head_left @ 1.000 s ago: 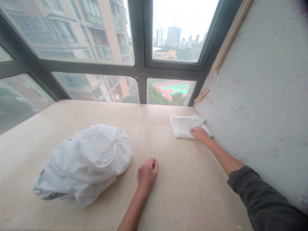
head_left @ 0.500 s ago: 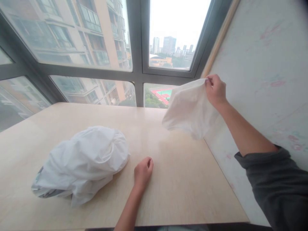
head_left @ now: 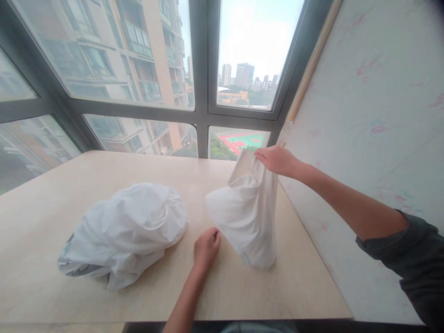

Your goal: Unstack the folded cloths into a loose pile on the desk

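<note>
A thin white cloth [head_left: 248,217] hangs in folds from my right hand [head_left: 277,159], whose fingers pinch its upper edge. The cloth's lower end reaches down to the tabletop or just above it; I cannot tell which. Resting on the wooden table [head_left: 298,277], my left hand [head_left: 207,247] is curled into a loose fist, with nothing visible in it. It lies between the hanging cloth and a bundled heap of white fabric [head_left: 128,231] on the left. Grey, patterned material peeks out at the heap's lower left end.
Grey-framed windows [head_left: 202,60] rise behind the table's far edge, with buildings and a sports court outside. A pale flowered wall [head_left: 367,152] runs along the right side. The table's front edge [head_left: 104,321] lies close to my body.
My right hand has come left and down with the cloth, which swung from a sideways spread to hanging lower, nearer my left hand. The left hand and the heap stay put on the table.
</note>
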Demonstrator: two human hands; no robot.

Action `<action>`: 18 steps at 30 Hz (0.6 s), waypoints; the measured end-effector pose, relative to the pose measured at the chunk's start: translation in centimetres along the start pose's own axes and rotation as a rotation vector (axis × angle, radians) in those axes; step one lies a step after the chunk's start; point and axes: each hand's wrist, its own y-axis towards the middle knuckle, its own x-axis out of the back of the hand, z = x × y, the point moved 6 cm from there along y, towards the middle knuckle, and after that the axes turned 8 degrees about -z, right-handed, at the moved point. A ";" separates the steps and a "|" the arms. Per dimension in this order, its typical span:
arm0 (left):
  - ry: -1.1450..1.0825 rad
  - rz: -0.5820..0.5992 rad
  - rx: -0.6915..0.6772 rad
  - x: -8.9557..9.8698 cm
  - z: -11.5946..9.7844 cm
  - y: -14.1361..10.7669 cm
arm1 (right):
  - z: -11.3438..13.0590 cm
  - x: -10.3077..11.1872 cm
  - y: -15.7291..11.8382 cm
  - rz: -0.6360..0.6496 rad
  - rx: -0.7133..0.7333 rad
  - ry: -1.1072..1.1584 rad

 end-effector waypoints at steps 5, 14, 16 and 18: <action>-0.095 0.006 0.015 -0.2 0.0 0.1 | 1.5 1.8 0.7 -0.153 -0.079 -0.079; -0.474 0.033 -0.048 -1.5 -3.6 0.1 | 3.3 6.0 4.5 -0.392 -0.086 -0.104; -0.569 0.038 -0.034 -1.8 -4.9 0.1 | 3.6 6.3 4.7 -0.440 -0.093 -0.100; -0.656 0.042 -0.012 -1.7 -6.1 0.1 | 3.9 5.8 4.6 -0.440 -0.115 -0.076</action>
